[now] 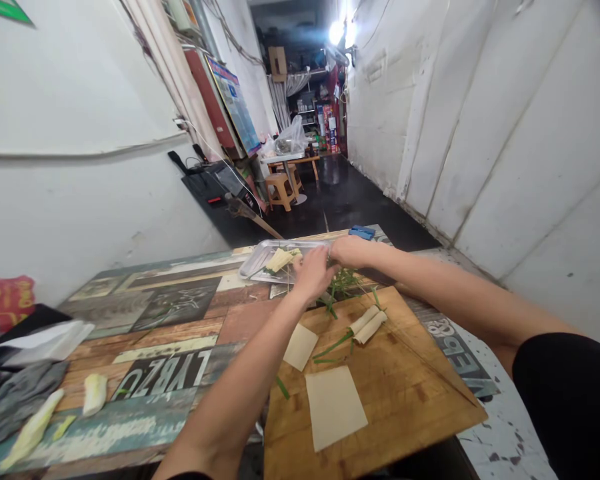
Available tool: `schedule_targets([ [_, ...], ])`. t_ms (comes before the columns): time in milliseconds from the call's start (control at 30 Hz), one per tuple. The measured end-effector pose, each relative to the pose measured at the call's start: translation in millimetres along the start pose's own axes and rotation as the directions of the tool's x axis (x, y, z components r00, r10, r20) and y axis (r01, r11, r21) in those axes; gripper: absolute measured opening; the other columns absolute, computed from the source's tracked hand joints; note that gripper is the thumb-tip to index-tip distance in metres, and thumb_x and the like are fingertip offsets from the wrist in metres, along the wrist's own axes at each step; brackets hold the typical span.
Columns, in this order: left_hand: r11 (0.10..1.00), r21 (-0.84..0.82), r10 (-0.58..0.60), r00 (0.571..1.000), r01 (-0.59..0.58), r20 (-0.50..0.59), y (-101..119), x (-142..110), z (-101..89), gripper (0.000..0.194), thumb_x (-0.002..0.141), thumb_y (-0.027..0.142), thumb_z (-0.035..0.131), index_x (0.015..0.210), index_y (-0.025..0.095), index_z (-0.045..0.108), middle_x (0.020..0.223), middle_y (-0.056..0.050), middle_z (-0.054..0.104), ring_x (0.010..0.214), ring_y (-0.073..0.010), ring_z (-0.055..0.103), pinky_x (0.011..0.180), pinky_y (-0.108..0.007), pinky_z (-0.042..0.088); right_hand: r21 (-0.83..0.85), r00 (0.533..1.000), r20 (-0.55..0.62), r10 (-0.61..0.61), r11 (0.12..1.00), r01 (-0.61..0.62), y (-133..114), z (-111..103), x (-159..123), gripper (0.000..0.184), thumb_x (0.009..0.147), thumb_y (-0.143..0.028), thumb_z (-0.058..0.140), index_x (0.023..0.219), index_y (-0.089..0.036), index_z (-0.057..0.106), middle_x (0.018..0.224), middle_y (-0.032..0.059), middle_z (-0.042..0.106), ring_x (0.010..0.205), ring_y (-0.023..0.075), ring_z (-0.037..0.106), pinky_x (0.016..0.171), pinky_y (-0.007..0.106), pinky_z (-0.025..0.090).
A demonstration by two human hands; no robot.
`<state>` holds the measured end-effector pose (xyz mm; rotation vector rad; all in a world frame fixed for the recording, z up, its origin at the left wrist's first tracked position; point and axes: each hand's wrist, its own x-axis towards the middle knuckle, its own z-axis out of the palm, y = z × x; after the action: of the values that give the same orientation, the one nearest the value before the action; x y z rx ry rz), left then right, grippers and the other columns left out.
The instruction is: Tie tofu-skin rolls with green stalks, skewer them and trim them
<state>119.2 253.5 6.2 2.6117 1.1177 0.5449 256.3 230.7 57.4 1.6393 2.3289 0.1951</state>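
My left hand point(312, 272) reaches to the near right edge of a metal tray point(247, 272), fingers bent together. My right hand point(351, 252) meets it from the right, fingers curled downward over the green herbs point(347, 283). What either hand pinches is hidden. Pale yellow rolled bundles point(281, 260) lie in the tray. On the wooden cutting board point(405, 393), two beige rolls point(367, 325) lie side by side with green stalks sticking out. A flat square beige sheet point(335, 407) is near the board's front, and another sheet point(300, 347) lies partly behind my left forearm.
The patterned table point(180, 353) extends left. Pale vegetable pieces point(95, 393), a grey cloth point(25, 400) and a red package point(7, 298) lie there. A blue object point(362, 232) sits at the table's far edge. Beyond are stools point(280, 191) and a small table point(283, 157).
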Motion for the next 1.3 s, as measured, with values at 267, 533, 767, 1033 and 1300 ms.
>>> schedule_targets([
  [267,0.993,0.08,0.061,0.969,-0.083,0.241,-7,22,-15.8,0.029,0.093,0.02,0.043,0.109,0.015,0.067,0.11,-0.014,0.07,0.104,-0.0286,0.064,0.086,-0.036,0.049,0.081,0.998,-0.058,0.028,0.996,-0.023,12,-3,-5,0.03,0.086,-0.022,0.053,0.102,-0.01,0.074,0.1,0.0183,0.073,0.095,0.0259,0.068,0.079,0.029,0.048],
  [533,0.977,0.154,0.091,0.939,-0.149,0.331,-14,27,-1.2,0.032,0.092,0.018,0.042,0.111,0.014,0.068,0.111,-0.017,0.07,0.104,-0.0299,0.065,0.088,-0.037,0.05,0.129,0.99,-0.011,0.141,0.982,-0.138,2,13,-2,0.029,0.085,-0.021,0.057,0.105,-0.009,0.074,0.104,0.0207,0.072,0.099,0.0286,0.068,0.081,0.031,0.05],
  [767,0.984,0.086,0.13,0.952,-0.159,0.277,-24,17,12.3,0.045,0.088,0.029,0.058,0.132,0.018,0.056,0.131,-0.013,0.062,0.122,-0.0287,0.056,0.103,-0.04,0.043,0.143,0.997,0.065,0.048,0.988,-0.057,9,37,3,0.03,0.086,-0.021,0.055,0.107,-0.01,0.073,0.102,0.0188,0.073,0.099,0.0269,0.068,0.076,0.028,0.048],
  [1033,0.961,0.259,0.001,0.942,-0.093,0.335,-15,19,10.3,0.033,0.097,0.028,0.037,0.113,0.014,0.062,0.117,-0.019,0.066,0.109,-0.0307,0.064,0.089,-0.04,0.049,0.167,0.997,0.042,0.065,0.983,-0.072,16,32,2,0.029,0.087,-0.025,0.055,0.104,-0.013,0.075,0.102,0.0153,0.074,0.094,0.0235,0.068,0.071,0.025,0.044],
  [1300,0.922,0.347,0.04,0.934,-0.172,0.356,-9,15,11.4,0.032,0.09,0.01,0.038,0.104,0.008,0.067,0.11,-0.023,0.068,0.108,-0.032,0.064,0.098,-0.048,0.041,0.153,0.987,0.095,0.132,0.977,-0.146,16,36,-4,0.035,0.085,-0.033,0.062,0.112,-0.014,0.072,0.108,0.015,0.073,0.098,0.024,0.068,0.074,0.025,0.046],
])
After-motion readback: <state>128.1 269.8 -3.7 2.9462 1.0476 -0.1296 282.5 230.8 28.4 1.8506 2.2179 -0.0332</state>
